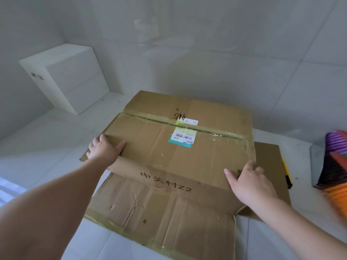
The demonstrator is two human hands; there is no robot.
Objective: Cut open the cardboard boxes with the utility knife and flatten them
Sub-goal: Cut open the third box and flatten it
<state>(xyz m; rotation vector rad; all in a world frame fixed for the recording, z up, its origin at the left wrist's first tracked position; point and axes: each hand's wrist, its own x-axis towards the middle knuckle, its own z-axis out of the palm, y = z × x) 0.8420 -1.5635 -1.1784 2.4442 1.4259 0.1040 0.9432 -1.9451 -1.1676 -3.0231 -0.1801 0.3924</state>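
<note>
Now we're flattening: left hand (105, 149) presses flat on the box (180, 147), right hand (247, 182) grips its near-right edge. Next, push down evenly.

One head-worn wide-angle view looks forward and down, close over the floor (56, 139), apparently facing a corner.

Bare tiled room, likely home utility corner: white tile walls (206, 44), floor (47, 143), broom (336, 166).
</note>
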